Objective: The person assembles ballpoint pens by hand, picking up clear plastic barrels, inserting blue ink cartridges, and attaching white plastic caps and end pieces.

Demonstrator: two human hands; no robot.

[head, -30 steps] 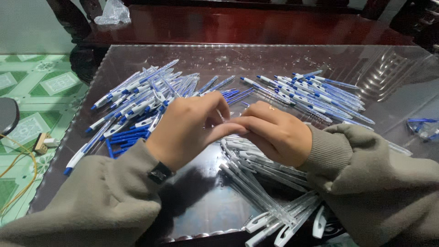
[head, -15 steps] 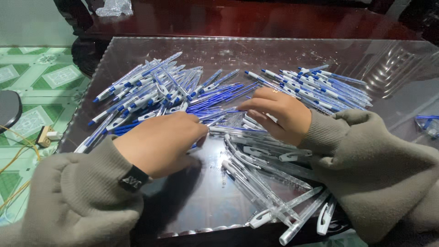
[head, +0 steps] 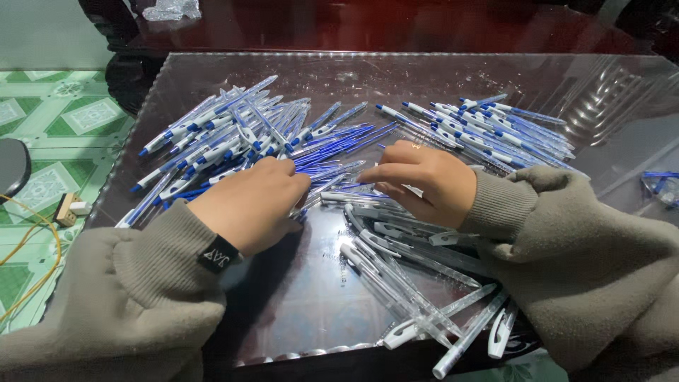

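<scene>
Both palms face down, so I can't see the fingertips properly. My left hand (head: pixel 251 205) has its fingers curled onto the near edge of the pile of slim blue ink refills (head: pixel 339 141); whether they pinch one, I can't tell. My right hand (head: pixel 424 180) has its fingers bent and spread, tips down on the clear plastic pen barrels (head: pixel 396 240), which are partly hidden under it. No clear grip there either.

Glossy dark worktop under a clear ribbed plastic sheet (head: pixel 396 78); lots of glare, reflections blur the far right corner.

Left pile: white-and-blue assembled pens (head: pixel 205 141), thin, round, jumbled. Right pile: same kind of pens (head: pixel 495 131), fanned out more evenly. Refills sit in the middle between the two piles, just ahead of both hands. Clear barrels with white clips (head: pixel 424 304) run toward the near edge, some overhanging it.

Grey fleece sleeves (head: pixel 134 283) cover both wrists and are cut off at the bottom. Small clear bag with blue parts (head: pixel 661 185) is clipped by the right edge.
</scene>
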